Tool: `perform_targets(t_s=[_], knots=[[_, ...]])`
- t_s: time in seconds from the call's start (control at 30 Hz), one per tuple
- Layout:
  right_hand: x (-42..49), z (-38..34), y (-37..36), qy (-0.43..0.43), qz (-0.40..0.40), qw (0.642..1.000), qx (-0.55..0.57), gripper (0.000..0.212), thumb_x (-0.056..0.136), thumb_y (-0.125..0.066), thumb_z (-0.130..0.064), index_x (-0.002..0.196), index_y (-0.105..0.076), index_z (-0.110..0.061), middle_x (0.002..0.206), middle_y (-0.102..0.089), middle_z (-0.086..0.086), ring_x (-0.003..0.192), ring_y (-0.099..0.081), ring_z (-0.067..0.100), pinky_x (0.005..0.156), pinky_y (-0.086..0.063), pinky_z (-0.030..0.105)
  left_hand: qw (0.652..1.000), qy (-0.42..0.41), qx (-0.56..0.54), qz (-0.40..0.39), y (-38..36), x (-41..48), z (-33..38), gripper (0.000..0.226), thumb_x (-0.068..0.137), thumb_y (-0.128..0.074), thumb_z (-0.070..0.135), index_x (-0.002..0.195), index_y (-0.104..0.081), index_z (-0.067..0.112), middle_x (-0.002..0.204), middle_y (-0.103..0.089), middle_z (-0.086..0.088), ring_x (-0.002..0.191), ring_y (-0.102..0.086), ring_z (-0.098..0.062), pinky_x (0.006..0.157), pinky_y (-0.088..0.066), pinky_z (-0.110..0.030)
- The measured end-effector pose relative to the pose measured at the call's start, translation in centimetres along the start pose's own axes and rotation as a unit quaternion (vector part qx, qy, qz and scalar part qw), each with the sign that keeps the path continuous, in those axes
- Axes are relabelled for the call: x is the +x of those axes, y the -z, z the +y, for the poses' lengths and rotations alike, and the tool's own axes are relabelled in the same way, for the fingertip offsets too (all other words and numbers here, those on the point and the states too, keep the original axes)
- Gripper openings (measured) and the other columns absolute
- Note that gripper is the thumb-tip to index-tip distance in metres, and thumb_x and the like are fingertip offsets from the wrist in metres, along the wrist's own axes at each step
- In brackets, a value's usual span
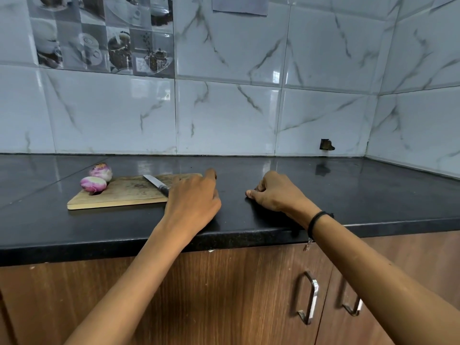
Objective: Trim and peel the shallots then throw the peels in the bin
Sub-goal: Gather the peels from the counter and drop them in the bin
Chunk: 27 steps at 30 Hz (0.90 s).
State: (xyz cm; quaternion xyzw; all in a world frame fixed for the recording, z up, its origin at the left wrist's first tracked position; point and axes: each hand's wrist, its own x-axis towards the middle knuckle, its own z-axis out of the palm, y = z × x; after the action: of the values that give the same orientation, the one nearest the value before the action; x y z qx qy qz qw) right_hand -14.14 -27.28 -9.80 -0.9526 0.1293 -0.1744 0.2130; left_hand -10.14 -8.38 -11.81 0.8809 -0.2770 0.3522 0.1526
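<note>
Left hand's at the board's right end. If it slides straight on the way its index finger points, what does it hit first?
Nothing close, it seems: ahead of the left hand lies bare countertop, then the tiled wall. The shallots and knife sit to its left, off that line.

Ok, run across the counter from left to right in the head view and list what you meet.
Front shallot → back shallot → knife → left hand → right hand. The cutting board runs under the first few, so it gets no single place in the order.
</note>
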Motion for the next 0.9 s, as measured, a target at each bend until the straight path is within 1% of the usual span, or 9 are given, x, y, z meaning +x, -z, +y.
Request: perform_targets(t_s=[0.13,0.23,0.3,0.43,0.5,0.63,0.7,0.83,0.9], knots=[[-1.2,0.5,0.1,-0.013,0.021,0.993,0.116,0.059,0.096,-0.067,-0.034,0.053,-0.031,-0.019,0.048,-0.033,-0.002,0.041,-0.03,0.012,0.049,-0.027,0.025,1.0,0.005,-0.002,0.004,0.7,-0.3,0.4,0.029,0.096,-0.041,0.016,0.12,-0.057,0.014,0.096,-0.073,-0.004,0.086,-0.066,-0.027,0.074,-0.035,-0.034],[-2.4,1.3,0.8,-0.014,0.037,0.982,0.186,0.062,0.098,-0.066,-0.031,0.052,-0.026,-0.019,0.033,-0.026,-0.014,0.03,-0.022,0.008,0.056,-0.03,0.027,1.0,0.005,0.006,-0.008,1.4,-0.5,0.9,0.031,0.096,-0.04,0.018,0.122,-0.057,0.018,0.092,-0.075,-0.001,0.087,-0.067,-0.025,0.087,-0.04,-0.037],[-3.5,1.7,1.2,-0.002,0.041,0.98,0.195,0.062,0.098,-0.065,-0.033,0.052,-0.026,-0.019,0.037,-0.024,-0.012,0.036,-0.023,0.009,0.058,-0.029,0.029,1.0,0.001,0.022,0.003,1.8,-0.6,1.4,0.03,0.096,-0.04,0.02,0.119,-0.06,0.02,0.088,-0.076,0.001,0.084,-0.068,-0.024,0.094,-0.039,-0.039],[-5.7,3.1,2.3,0.016,0.049,0.972,0.228,0.055,0.098,-0.064,-0.038,0.06,-0.044,-0.004,0.044,-0.043,-0.009,0.051,-0.04,0.011,0.063,-0.037,0.03,0.999,-0.015,-0.035,0.03,2.9,-1.5,4.4,0.029,0.097,-0.045,0.02,0.115,-0.067,0.024,0.092,-0.077,0.004,0.083,-0.069,-0.018,0.098,-0.039,-0.036],[-7.0,3.9,3.1,0.026,0.05,0.962,0.269,0.058,0.096,-0.065,-0.042,0.071,-0.057,0.01,0.061,-0.052,0.004,0.062,-0.049,0.016,0.068,-0.043,0.031,0.995,-0.027,-0.094,0.03,3.4,-2.3,7.2,0.029,0.097,-0.048,0.019,0.116,-0.069,0.024,0.09,-0.076,0.004,0.08,-0.068,-0.017,0.095,-0.042,-0.033],[-10.1,6.6,4.7,0.032,0.062,0.939,0.336,0.037,0.098,-0.063,-0.039,0.081,-0.07,-0.008,0.065,-0.064,0.003,0.055,-0.054,0.009,0.067,-0.046,0.031,0.988,-0.064,-0.139,0.018,3.3,-2.8,13.6,0.029,0.099,-0.047,0.021,0.119,-0.067,0.027,0.081,-0.07,0.006,0.08,-0.06,-0.016,0.079,-0.031,-0.025],[-11.8,8.0,5.2,0.041,0.078,0.93,0.358,0.033,0.099,-0.062,-0.036,0.085,-0.072,-0.008,0.065,-0.066,0.004,0.055,-0.053,0.011,0.063,-0.044,0.03,0.985,-0.072,-0.157,0.016,3.1,-2.9,16.0,0.028,0.098,-0.047,0.021,0.118,-0.067,0.027,0.074,-0.064,0.005,0.077,-0.057,-0.017,0.076,-0.029,-0.025],[-15.6,14.4,5.8,-0.005,0.135,0.917,0.375,0.033,0.1,-0.062,-0.03,0.084,-0.072,-0.004,0.066,-0.067,0.007,0.066,-0.056,0.022,0.056,-0.044,0.028,0.962,-0.126,-0.241,0.028,0.3,-3.7,22.0,0.026,0.094,-0.053,0.016,0.11,-0.071,0.025,0.094,-0.077,0.004,0.086,-0.066,-0.016,0.081,-0.038,-0.026],[-17.6,17.6,5.7,-0.049,0.158,0.914,0.37,0.032,0.1,-0.061,-0.031,0.085,-0.072,-0.005,0.066,-0.068,0.006,0.067,-0.057,0.023,0.058,-0.045,0.031,0.952,-0.18,-0.243,0.043,-1.6,-4.7,25.0,0.024,0.09,-0.056,0.013,0.105,-0.072,0.024,0.095,-0.077,0.007,0.087,-0.067,-0.014,0.083,-0.039,-0.025]])
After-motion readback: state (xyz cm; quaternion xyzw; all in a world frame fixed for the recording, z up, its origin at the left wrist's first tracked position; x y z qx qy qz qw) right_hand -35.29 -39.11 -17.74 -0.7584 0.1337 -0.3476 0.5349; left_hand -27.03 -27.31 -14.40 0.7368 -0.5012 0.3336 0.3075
